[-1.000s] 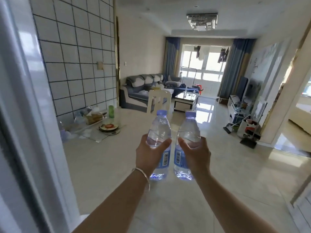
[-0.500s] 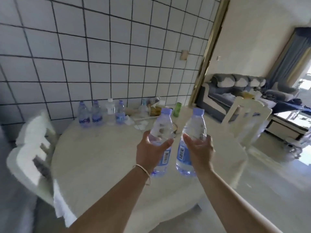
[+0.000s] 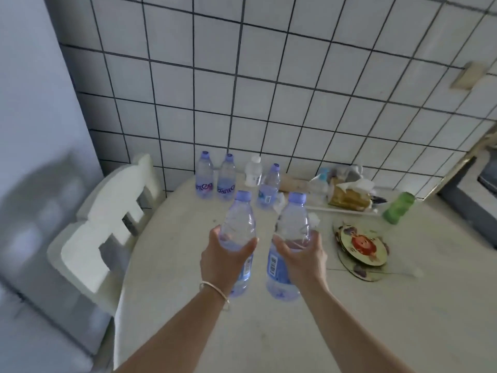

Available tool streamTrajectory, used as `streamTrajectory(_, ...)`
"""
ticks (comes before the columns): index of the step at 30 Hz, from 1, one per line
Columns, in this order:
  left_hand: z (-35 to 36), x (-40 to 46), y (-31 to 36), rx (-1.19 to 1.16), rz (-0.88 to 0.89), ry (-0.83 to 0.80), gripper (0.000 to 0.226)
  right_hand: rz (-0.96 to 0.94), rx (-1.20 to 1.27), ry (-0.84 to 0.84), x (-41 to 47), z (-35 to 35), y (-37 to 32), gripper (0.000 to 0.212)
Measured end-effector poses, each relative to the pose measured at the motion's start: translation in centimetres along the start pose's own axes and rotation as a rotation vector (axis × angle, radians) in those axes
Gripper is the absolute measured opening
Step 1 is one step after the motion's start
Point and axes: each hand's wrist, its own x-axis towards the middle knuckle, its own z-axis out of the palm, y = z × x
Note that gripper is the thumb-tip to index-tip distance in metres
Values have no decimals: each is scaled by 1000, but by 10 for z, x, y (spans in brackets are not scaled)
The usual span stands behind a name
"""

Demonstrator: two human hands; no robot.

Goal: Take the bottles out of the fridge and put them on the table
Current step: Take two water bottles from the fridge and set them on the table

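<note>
gripping one bottle each, the left hand (image 3: 224,261) wraps the left bottle (image 3: 240,224), the right hand (image 3: 302,258) the right bottle (image 3: 291,230), both upright above the table (image 3: 349,319), likely for standing beside the bottles beyond (image 3: 216,176).

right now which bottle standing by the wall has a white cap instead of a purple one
The short white-capped bottle, third from the left in the row against the tiled wall. It is squatter than its three purple-capped neighbours, with a pale label.

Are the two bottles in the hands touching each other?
Apart. The head view shows a strip of table between the left bottle in the left hand and the right bottle in the right hand.
</note>
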Motion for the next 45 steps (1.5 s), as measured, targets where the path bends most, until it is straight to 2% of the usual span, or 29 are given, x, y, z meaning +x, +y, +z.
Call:
streamTrajectory(5, 14, 100, -21, 45, 3, 79, 55, 41, 37, -74, 85, 81, -3, 48)
streamTrajectory(11, 15, 194, -47, 33, 48, 123, 72, 7, 88, -95, 149, 169, 5, 53)
streamTrajectory(19, 16, 277, -74, 93, 120, 134, 81, -19, 138, -160, 210, 248, 14, 60)
streamTrajectory(23, 20, 296, -89, 142, 257, 186, 74, -33, 108, -156, 226, 265, 24, 62)
streamTrajectory(26, 24, 306, -100, 102, 260, 212, 68, -61, 63, -160, 234, 272, 30, 59)
streamTrajectory(30, 29, 315, -109, 115, 271, 211, 71, -63, 49, -179, 240, 277, 37, 64)
streamTrajectory(35, 31, 321, -117, 191, 368, 239, 72, -55, 45, -172, 241, 280, 42, 65)
streamTrajectory(41, 29, 322, -128, 269, 262, 167, 69, -40, 44, -184, 236, 280, 42, 65)
streamTrajectory(43, 26, 322, -128, 269, 219, 148, 63, -36, 50, -204, 234, 279, 41, 61)
streamTrajectory(45, 25, 321, -123, 232, 202, 106, 47, -25, 56, -242, 233, 275, 39, 61)
